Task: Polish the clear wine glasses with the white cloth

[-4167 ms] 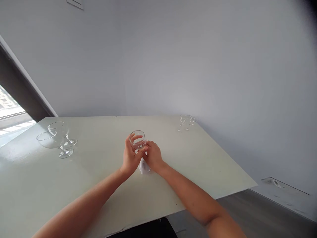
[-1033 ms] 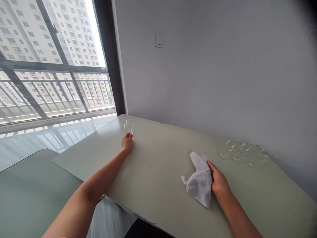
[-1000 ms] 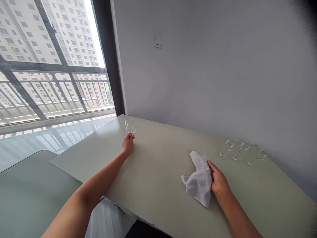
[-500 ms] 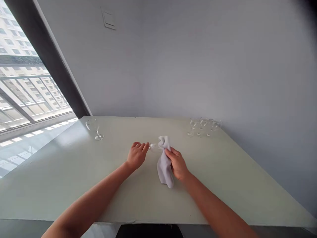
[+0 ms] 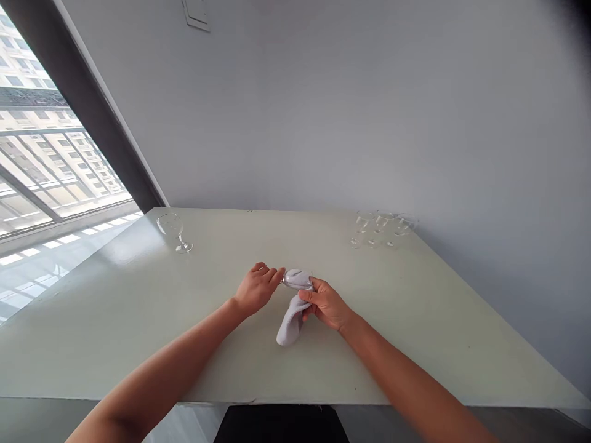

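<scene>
Smooth grey walls [image 5: 369, 123] meet behind a pale, glossy table [image 5: 115, 320]; a flat panel [image 5: 197, 13] is cut off at the top. Over the table's middle, a clear glass [image 5: 288, 278] is held sideways, soft whitish cloth [image 5: 290, 325] bunched in its rounded bowl and a loose fold hanging below. The left hand [image 5: 258, 289] curls its fingers round the stem end, hiding most of it. The right hand [image 5: 325, 304] pinches the cloth at the bowl's mouth, obscuring the rim. One round-bowled goblet [image 5: 170, 226] stands at left; transparent stemmed glasses [image 5: 379, 225] at far right fade into the background.
</scene>
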Action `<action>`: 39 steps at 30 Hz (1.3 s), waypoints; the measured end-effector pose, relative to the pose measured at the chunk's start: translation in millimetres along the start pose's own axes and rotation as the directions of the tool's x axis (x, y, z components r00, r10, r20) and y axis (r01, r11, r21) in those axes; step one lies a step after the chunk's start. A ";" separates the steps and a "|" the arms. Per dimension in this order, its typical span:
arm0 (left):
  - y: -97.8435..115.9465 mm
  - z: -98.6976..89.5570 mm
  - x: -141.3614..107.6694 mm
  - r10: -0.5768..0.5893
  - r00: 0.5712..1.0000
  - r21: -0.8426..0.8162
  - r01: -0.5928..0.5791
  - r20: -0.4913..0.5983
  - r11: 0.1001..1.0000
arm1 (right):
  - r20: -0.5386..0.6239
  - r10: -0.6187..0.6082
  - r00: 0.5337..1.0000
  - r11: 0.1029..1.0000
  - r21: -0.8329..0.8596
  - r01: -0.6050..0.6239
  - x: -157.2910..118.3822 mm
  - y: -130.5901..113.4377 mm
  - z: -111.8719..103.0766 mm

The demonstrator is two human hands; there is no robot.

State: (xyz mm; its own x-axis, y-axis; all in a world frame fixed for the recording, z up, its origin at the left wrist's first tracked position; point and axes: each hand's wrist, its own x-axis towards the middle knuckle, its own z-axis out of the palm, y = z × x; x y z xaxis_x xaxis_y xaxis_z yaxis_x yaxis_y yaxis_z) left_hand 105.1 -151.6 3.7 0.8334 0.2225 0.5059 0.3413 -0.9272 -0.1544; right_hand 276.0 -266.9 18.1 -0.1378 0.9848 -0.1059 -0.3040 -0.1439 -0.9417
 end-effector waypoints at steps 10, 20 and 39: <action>-10.0 -33.6 -3.3 0.186 0.744 -0.691 0.454 0.641 0.563 | 0.240 0.007 0.971 0.777 -0.612 0.146 -18.6 -19.4 -5.7; 20.3 -70.6 9.1 -0.111 0.984 -0.205 0.137 0.136 0.969 | -0.138 0.055 0.989 0.996 0.083 -0.043 -29.6 -16.2 16.1; 22.9 -96.7 19.5 0.029 0.992 -0.149 -0.010 0.126 0.989 | -0.184 -0.018 0.983 0.986 0.160 0.048 -42.0 -18.5 24.5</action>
State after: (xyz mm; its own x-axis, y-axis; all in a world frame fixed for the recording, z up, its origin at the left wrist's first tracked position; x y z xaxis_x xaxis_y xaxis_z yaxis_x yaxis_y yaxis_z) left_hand 87.1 -197.6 92.1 0.8909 0.2318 0.3905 0.2645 -0.9639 -0.0315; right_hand 264.3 -308.0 47.7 0.0437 0.9883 -0.1462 -0.4573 -0.1104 -0.8824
